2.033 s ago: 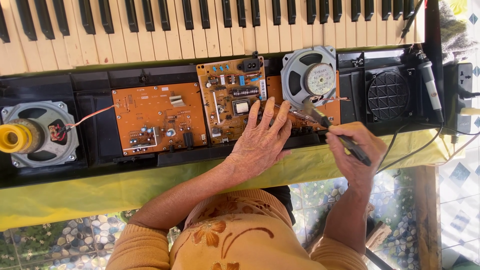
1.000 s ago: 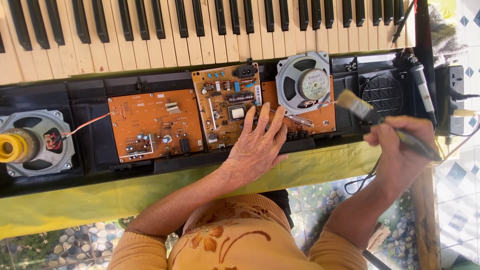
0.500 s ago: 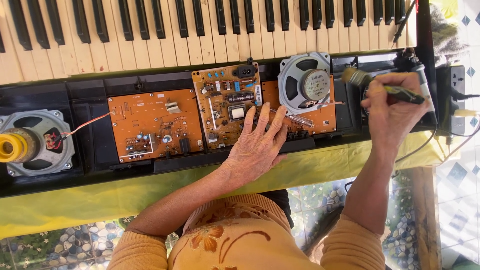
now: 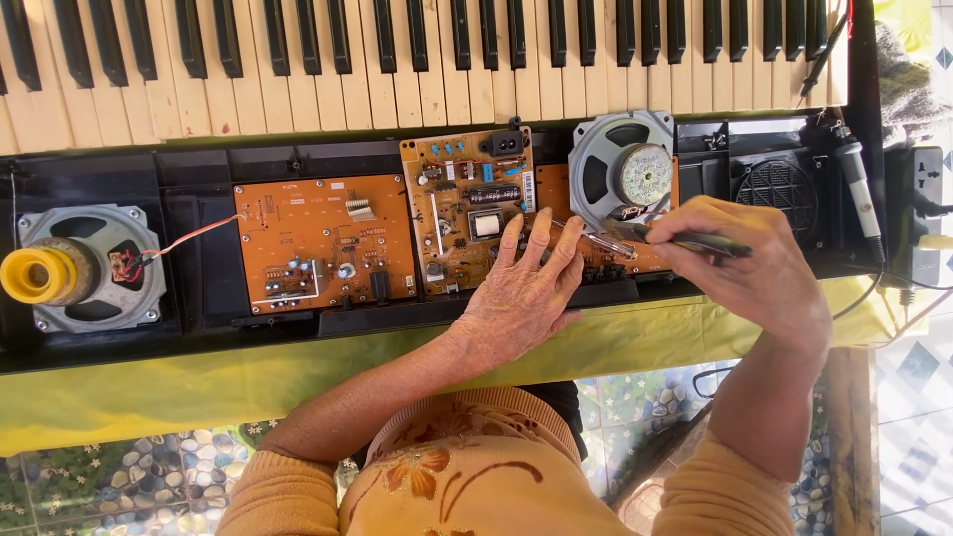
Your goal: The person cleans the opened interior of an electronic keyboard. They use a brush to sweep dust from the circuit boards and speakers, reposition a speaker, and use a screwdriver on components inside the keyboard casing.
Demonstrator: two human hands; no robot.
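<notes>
My left hand (image 4: 521,298) lies flat with fingers spread on the orange circuit boards inside an opened electronic keyboard, covering the lower edge of the middle circuit board (image 4: 467,199). My right hand (image 4: 754,273) grips a slender dark-handled tool (image 4: 695,241), which points left over the board just below the round grey speaker (image 4: 620,169). A thin clear-handled screwdriver (image 4: 596,238) lies on the board between my two hands, close to my left fingertips.
A second orange board (image 4: 323,243) sits to the left, wired to another speaker (image 4: 84,268) with a yellow roll (image 4: 35,275) on it. Piano keys (image 4: 397,69) run along the top. A black grille (image 4: 779,189), a grey pen-like tool (image 4: 859,189) and a power strip (image 4: 928,213) are at right. Yellow cloth (image 4: 199,387) covers the table edge.
My right hand lifted a brush out to the right near the grille, then came back down left to the board below the speaker. My left hand stayed put.
</notes>
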